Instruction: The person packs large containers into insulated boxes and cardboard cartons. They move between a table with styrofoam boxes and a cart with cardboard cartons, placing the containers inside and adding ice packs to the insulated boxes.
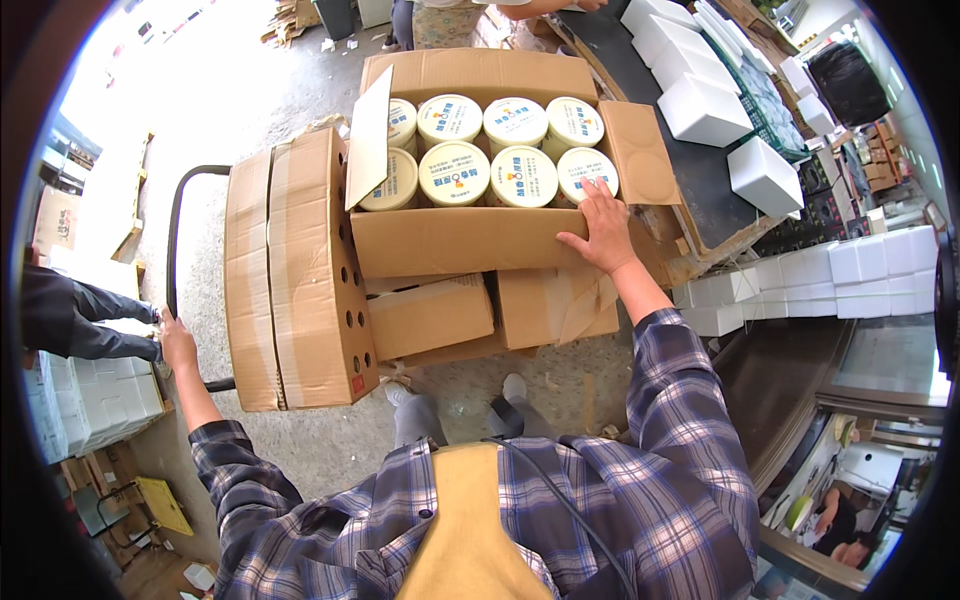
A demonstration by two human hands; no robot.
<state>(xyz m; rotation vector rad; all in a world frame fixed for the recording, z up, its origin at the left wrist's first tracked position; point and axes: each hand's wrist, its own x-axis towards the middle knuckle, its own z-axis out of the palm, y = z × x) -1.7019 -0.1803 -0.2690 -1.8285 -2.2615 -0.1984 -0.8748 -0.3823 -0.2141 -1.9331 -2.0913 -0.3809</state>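
Note:
My left hand point(178, 341) is closed around the black tubular handle point(174, 225) of a cart. My right hand point(604, 229) lies over the near right edge of an open cardboard box point(465, 244), its fingertips on the lid of a white tub point(581, 161). Two rows of round lidded tubs point(454, 174) with printed lids fill that box. Between my hands stands a taped cardboard carton point(300, 277) with round holes in its side. Below the open box are more cardboard boxes point(431, 319).
White foam boxes point(705, 109) and a green crate point(780, 139) sit on a dark table point(637, 82) at right. Foam boxes point(862, 270) are stacked beyond. One person point(97, 315) stands at far left, another point(442, 22) behind the open box. Wooden pallets point(135, 202) lie left.

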